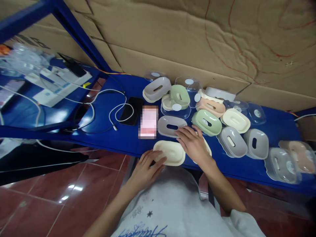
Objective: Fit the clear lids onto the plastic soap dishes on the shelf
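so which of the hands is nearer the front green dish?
Right. The right hand is beside the left end of the front green dish, contact unclear. The left hand is farther left, at a cream tray.

Near the left hand (149, 166), smooth, pale plastic with a dull finish noted on a cream dish (174, 152). At the right hand's (194, 143) fingertips, a grey dish (172, 120) seen in smooth plastic, faintly sheened. Beyond it, glossy see-through plastic observed in a lid (184, 112). Below both hands, a shelf (128, 141) coated in shiny blue paint, apparently over metal. Farther ahead, matt, creased cardboard (158, 42) seen. Behind the hands, a soft cloth shirt (172, 197) noted.
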Demonstrator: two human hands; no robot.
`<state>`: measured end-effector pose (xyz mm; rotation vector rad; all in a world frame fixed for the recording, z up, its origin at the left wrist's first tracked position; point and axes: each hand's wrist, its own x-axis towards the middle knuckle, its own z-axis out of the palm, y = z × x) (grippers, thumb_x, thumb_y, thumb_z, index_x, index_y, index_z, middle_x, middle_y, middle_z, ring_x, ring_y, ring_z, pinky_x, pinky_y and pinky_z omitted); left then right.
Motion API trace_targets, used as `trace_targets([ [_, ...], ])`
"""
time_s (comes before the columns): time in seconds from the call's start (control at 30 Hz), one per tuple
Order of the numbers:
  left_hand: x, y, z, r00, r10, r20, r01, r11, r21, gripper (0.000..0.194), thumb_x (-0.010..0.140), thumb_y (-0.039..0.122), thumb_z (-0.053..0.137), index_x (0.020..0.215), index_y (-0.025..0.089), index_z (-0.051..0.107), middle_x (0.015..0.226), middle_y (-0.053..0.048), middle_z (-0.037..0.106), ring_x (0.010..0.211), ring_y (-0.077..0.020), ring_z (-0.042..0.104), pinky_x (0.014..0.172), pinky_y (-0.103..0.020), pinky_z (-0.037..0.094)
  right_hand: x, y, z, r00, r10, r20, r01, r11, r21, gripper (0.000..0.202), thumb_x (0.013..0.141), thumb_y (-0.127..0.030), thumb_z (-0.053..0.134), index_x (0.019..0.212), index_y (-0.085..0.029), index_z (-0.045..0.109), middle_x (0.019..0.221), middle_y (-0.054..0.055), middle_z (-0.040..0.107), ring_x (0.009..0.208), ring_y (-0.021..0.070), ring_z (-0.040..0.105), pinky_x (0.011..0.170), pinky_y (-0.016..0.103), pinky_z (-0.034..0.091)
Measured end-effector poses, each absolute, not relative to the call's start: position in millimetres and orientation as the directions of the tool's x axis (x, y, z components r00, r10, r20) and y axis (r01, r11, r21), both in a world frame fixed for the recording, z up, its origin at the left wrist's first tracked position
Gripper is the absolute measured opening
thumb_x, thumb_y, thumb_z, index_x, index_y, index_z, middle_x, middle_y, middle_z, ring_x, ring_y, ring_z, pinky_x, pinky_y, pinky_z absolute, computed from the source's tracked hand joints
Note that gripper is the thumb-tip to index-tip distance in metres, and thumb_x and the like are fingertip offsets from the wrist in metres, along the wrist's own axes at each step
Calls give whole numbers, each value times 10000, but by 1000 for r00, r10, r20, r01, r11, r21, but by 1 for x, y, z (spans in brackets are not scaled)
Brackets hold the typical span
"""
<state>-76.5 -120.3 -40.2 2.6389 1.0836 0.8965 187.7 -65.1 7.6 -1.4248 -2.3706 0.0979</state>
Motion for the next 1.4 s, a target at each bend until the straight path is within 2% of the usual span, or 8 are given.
trace_targets([
  [0.17,-66,-111,-45,422,677,603,670,-681,297,470,943,175,803,1363,265,611,1402,-152,645,1336,-311,628,1126,-555,526,194,-84,17,-491,814,310,761,574,-303,279,1103,-225,551,1349,-231,682,1308,61,777,1278,220,685,1247,501,358],
  [0.43,-70,-89,-37,616,629,474,579,-770,268,350,1020,127,674,1352,235,660,1383,-71,746,1386,-275,643,1136,-459,539,201,-120,-2,-627,759,176,723,651,-233,418,1059,-124,566,1460,-218,641,1524,77,662,1486,246,557,1286,555,427],
  [0.73,-70,-93,-40,604,638,477,568,-765,304,331,1027,122,641,1343,211,688,1388,-98,746,1382,-279,651,1100,-459,555,211,-60,12,-528,802,278,751,594,-289,458,1069,-127,513,1496,-240,634,1518,71,668,1440,244,602,1255,523,461],
  [0.87,-68,-92,-38,603,640,477,561,-765,316,306,1019,111,661,1313,193,680,1382,-112,737,1363,-289,652,1081,-463,565,207,-17,14,-490,849,199,824,526,-214,275,1070,-159,535,1206,-169,774,1340,139,763,1412,328,624,1246,589,414],
  [0.97,-67,-93,-41,549,650,525,588,-747,310,358,1010,135,693,1354,227,660,1435,-136,675,1333,-293,654,1069,-478,574,207,-13,25,-441,867,234,761,499,-414,229,1100,-252,533,1106,-211,757,1159,88,810,1274,280,712,1199,529,471],
  [1.17,-67,-89,-48,403,637,657,697,-679,232,603,935,231,836,1458,366,569,1637,-110,440,1426,-354,577,1172,-583,523,217,-43,37,-81,996,47,371,73,-926,368,1131,-508,456,1276,-235,656,816,0,717,718,164,739,644,283,597],
  [1.27,-66,-82,-46,477,642,600,649,-718,253,626,957,223,809,1496,367,526,1678,-112,409,1511,-361,501,1211,-599,505,214,-50,23,-28,1000,9,326,18,-945,362,1126,-510,466,1287,-242,649,841,-4,714,613,134,681,549,261,560],
  [1.4,-64,-74,-41,571,647,506,592,-751,292,580,1014,241,735,1537,331,501,1629,-129,498,1535,-343,476,1171,-575,556,205,-55,7,-72,980,184,589,191,-786,321,1136,-404,465,1274,-252,711,1166,80,769,1044,206,755,917,359,634],
])
